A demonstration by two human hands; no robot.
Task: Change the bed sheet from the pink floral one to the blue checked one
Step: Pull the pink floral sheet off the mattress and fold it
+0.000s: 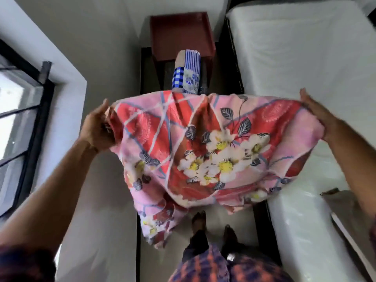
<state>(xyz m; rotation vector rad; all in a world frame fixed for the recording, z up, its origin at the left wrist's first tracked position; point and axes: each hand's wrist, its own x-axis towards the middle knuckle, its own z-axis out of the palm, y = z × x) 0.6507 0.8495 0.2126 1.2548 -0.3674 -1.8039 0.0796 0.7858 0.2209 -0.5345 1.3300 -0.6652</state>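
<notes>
The pink floral bed sheet (213, 151), printed with white blossoms, grey leaves and red panels, hangs spread in the air between both hands, above the narrow strip of pale floor between two beds. The left hand (97, 127) grips the sheet's upper left corner, with the fingers curled round a bunched fold and the thumb pointing up. The right hand (313, 112) holds the upper right corner; its fingers lie long over the edge with cloth gathered beneath them, and the thumb is hidden behind the fabric. The upper edge sags slightly between the hands and the lower part falls in loose folds, its lowest corner dangling on the left near the person's bare feet (200, 220).

The folded blue checked sheet (186, 76), a bundle that also shows striped and flowered patches, rests at the near edge of a dark red square side table (181, 31), just beyond the pink sheet's top edge, which hides its near end. A bare white mattress (295, 47) lies on the right, and a black-framed window (22, 102) is on the left
</notes>
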